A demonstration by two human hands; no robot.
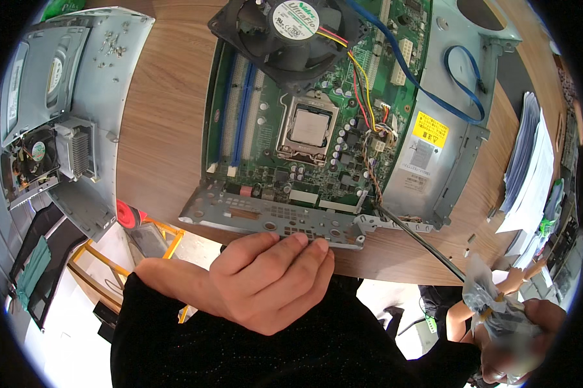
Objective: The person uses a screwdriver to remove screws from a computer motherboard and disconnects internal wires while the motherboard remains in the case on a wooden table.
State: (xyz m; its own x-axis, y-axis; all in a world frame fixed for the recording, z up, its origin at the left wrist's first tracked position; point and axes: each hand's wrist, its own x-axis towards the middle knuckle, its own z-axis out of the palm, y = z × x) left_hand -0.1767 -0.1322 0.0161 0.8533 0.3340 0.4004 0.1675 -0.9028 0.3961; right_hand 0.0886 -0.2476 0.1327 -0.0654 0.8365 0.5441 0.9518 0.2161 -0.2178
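In front of me lies an opened computer chassis [463, 171] with a green motherboard [265, 139] in it. My left hand [272, 281] is closed at the near edge, its curled fingertips against the perforated metal port panel [259, 216]. At the lower right, my right hand [495, 352] grips a long-shafted screwdriver [427, 246] by its translucent handle; part of this hand is blurred. The screwdriver's tip reaches the board's near right corner, beside the panel. A bare processor [309, 126] sits in its socket. A black cooling fan [291, 39] rests over the board's far part.
A blue cable [395, 45] curves across the chassis's right side. At left stands another metal case part [104, 77] with scattered screws, a heatsink [78, 152] and a fan. Stacked papers [528, 161] lie at right. A yellow-framed stool [168, 242] stands below the table.
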